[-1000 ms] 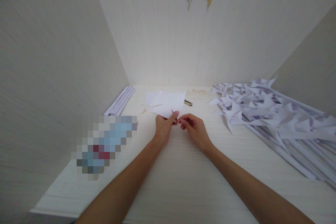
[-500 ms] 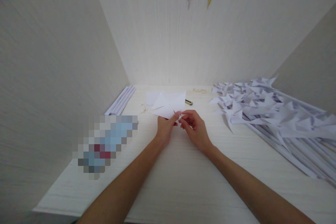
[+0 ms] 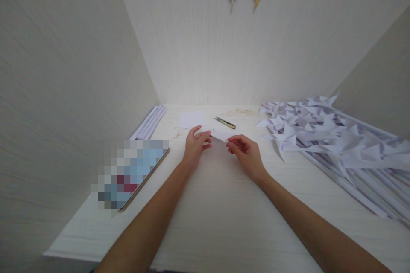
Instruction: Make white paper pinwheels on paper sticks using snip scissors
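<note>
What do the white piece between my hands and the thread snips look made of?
White piece: likely matte paper, thin and straight-edged. Thread snips: probably dull grey metal at the slim blades; the yellowish handle could be painted metal or plastic.

A piece of white paper (image 3: 219, 134) was held up in front of the person, pinched near its lower right corner between the thumb and fingers of the right hand (image 3: 246, 153). Its left end was met by the fingertips of the left hand (image 3: 194, 147); whether it was gripped there could not be told. The paper was seen at a slant, its near edge sloped down toward the right. A small dark mark was shown near its upper left. Its full outline and any folds could not be made out.
</note>
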A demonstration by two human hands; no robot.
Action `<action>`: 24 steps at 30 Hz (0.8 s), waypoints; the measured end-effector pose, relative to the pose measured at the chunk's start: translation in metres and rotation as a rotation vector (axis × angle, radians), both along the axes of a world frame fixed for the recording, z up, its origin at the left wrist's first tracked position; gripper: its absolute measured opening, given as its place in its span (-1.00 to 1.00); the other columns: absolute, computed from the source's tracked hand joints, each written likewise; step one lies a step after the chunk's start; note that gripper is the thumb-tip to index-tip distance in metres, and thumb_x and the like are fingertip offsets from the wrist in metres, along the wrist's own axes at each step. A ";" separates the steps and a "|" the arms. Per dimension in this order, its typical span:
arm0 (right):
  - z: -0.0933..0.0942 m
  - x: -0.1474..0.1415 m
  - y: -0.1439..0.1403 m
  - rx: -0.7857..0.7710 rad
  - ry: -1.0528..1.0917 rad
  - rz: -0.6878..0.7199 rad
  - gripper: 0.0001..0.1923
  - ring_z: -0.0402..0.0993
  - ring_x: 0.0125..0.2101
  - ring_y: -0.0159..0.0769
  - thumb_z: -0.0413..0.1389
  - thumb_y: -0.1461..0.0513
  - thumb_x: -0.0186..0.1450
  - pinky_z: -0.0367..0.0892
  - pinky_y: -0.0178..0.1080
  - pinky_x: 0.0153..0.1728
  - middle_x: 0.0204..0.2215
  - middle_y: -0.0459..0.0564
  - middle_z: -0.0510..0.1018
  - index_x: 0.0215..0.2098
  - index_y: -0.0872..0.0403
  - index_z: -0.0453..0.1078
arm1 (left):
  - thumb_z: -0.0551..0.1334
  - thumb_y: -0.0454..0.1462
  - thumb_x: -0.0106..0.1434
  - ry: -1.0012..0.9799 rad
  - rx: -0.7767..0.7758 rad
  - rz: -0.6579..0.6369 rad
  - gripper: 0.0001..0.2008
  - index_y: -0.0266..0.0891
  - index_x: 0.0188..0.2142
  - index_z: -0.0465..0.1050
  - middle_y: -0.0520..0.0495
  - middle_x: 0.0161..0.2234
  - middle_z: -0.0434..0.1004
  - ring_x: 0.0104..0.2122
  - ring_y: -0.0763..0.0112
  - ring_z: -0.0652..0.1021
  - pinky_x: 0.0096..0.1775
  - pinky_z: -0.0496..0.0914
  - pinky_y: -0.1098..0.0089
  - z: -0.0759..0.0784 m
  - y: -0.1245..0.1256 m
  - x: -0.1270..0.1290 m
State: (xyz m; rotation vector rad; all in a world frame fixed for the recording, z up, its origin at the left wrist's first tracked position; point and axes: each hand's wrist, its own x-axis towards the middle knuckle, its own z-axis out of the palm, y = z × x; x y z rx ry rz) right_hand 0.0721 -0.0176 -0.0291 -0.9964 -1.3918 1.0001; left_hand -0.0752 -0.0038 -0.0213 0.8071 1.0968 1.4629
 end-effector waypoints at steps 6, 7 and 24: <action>0.001 0.022 0.012 -0.219 0.164 0.102 -0.79 0.31 -0.64 -0.49 0.22 0.19 -0.11 0.23 -0.36 -0.58 -0.65 -0.13 0.44 -0.52 0.12 0.35 | 0.32 -0.42 -0.29 0.274 0.147 -0.351 -0.26 -0.21 -0.04 0.17 0.01 -0.39 0.43 -0.46 0.49 0.48 -0.40 0.34 0.47 -0.002 0.008 -0.037; 0.001 0.025 0.013 -0.249 0.191 0.118 -0.78 0.31 -0.64 -0.50 0.23 0.19 -0.12 0.23 -0.37 -0.58 -0.64 -0.13 0.45 -0.52 0.12 0.36 | 0.32 -0.43 -0.30 0.328 0.174 -0.352 -0.30 -0.23 -0.07 0.22 0.02 -0.41 0.43 -0.46 0.50 0.47 -0.40 0.34 0.46 -0.002 0.009 -0.040; 0.005 0.037 0.015 -0.387 0.129 0.241 -0.81 0.28 -0.67 -0.53 0.23 0.25 -0.14 0.16 -0.41 -0.61 -0.66 -0.13 0.47 -0.54 0.15 0.38 | 0.26 -0.30 -0.09 0.661 0.402 -0.533 -0.97 -0.21 -0.60 0.47 -0.08 -0.40 0.48 -0.36 0.41 0.44 -0.22 0.27 0.36 0.005 -0.002 -0.024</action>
